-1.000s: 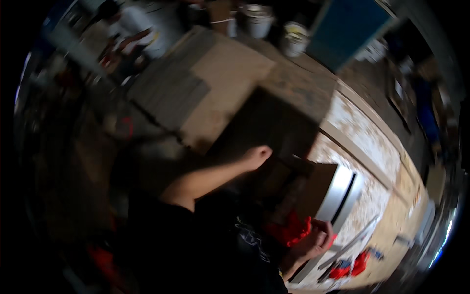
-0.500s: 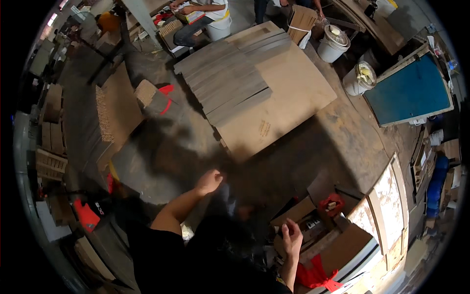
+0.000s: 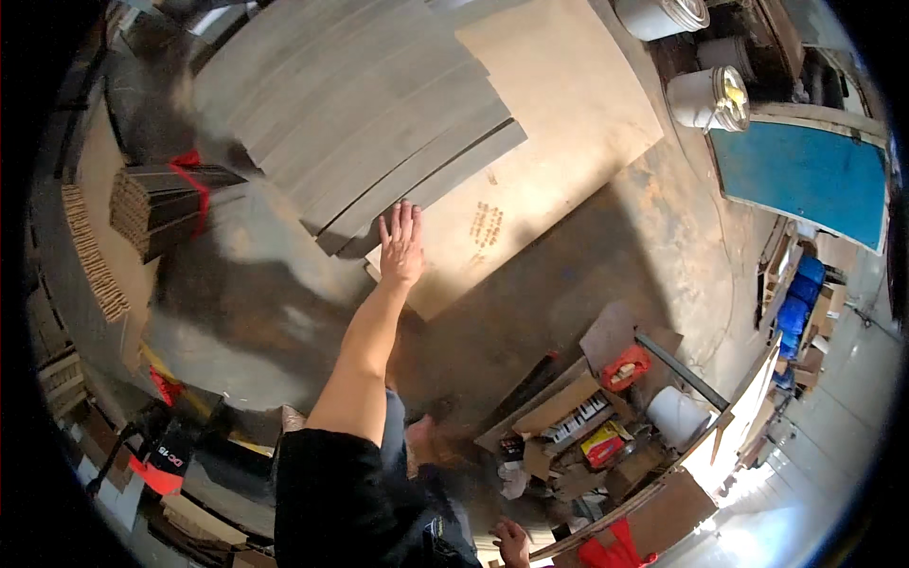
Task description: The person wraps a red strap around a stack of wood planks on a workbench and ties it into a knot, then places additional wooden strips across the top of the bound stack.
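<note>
Apparently touches, with slightly spread left hand point(image 3: 402, 251), near end of grey strip point(image 3: 454, 168) running lengthwise away rightward from left edge of tan sheet point(image 3: 568, 114); holds right hand point(image 3: 513, 543) well apart, with grip unclear.

The tan board point(image 3: 568, 104) lies bright, shadow darkens the floor point(image 3: 587, 275) beside it, white glare washes the lower right, and edges bow toward the black rim.
</note>
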A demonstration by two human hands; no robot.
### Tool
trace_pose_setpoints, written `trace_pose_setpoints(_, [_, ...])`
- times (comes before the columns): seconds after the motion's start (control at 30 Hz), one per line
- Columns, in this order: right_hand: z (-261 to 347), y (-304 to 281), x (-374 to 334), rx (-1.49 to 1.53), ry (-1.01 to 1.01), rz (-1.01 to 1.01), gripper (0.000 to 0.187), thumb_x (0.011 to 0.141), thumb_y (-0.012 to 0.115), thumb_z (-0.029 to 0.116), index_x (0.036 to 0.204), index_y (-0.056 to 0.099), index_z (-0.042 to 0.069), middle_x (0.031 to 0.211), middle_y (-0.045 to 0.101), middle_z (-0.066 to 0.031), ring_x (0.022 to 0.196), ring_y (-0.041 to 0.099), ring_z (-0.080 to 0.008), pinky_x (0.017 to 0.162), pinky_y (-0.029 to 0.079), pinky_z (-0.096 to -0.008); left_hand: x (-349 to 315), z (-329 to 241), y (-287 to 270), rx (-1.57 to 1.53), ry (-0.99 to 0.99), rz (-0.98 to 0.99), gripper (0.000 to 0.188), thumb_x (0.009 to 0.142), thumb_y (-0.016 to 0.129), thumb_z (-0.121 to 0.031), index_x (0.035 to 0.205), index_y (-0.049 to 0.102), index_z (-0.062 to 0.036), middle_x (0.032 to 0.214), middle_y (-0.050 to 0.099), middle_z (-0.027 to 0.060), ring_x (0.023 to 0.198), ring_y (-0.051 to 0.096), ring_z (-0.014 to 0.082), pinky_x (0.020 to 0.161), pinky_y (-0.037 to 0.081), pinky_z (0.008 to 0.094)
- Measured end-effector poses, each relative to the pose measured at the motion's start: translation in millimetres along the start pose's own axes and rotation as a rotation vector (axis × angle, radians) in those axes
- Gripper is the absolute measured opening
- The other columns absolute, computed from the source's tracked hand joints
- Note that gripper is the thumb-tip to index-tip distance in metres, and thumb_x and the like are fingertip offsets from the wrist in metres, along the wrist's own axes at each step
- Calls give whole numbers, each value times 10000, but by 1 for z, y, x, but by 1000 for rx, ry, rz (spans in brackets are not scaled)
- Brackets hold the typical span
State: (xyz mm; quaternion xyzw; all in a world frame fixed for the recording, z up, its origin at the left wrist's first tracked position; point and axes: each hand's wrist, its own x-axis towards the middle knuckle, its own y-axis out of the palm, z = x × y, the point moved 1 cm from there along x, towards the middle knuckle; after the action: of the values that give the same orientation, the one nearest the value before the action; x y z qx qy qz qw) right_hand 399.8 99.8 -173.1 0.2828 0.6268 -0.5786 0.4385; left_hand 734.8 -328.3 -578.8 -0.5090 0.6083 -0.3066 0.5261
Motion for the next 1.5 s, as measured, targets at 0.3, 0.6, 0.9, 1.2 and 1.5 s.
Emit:
trace_pose_setpoints(0.3, [43, -6, 14, 29, -213, 10, 438, 1010, 623, 305, 1344, 587, 24, 1127, 678, -111, 931, 663, -163, 783, 551, -327, 8, 46, 21, 84, -108, -210, 363, 864, 584, -157, 1227, 585, -173, 1242, 543, 116, 1093, 537, 288, 922, 439, 439])
trace_pose_setpoints(0.6, [-54, 31, 43, 165, -196, 75, 517, 1006, 621, 371, 1384, 551, 25, 1116, 695, -81, 920, 670, -188, 774, 545, -333, 11, 38, 12, 208, -62, -116, 443, 924, 553, -153, 1366, 521, -167, 1364, 511, 108, 1209, 503, 276, 1003, 433, 416])
trace_pose_setpoints(0.9, [-38, 47, -8, 308, -78, 92, 518, 1003, 627, 370, 1382, 551, 25, 1140, 698, -89, 987, 680, -200, 784, 534, -317, -62, -20, -29, -1285, -521, 589, 370, 923, 608, -268, 1210, 535, -46, 946, 660, 122, 813, 666, 264, 754, 552, 423])
trace_pose_setpoints(1.2, [8, 44, 31, 525, -553, 16, 444, 994, 635, 212, 1389, 551, 30, 1130, 652, -50, 975, 583, -128, 857, 486, -277, -378, -163, -168, -1206, -240, 874, 243, 972, 627, -245, 1073, 688, -32, 958, 726, 124, 828, 716, 214, 702, 563, 344])
trace_pose_setpoints(1.5, [26, -70, -90, 1023, -1017, -443, 667, 987, 617, 152, 1571, 300, 97, 776, 483, 76, 631, 419, -30, 562, 357, -189, -607, -230, -182, -1038, 772, 866, 790, 948, 544, -186, 1591, 112, -27, 1389, 542, 201, 1053, 635, 266, 797, 541, 405])
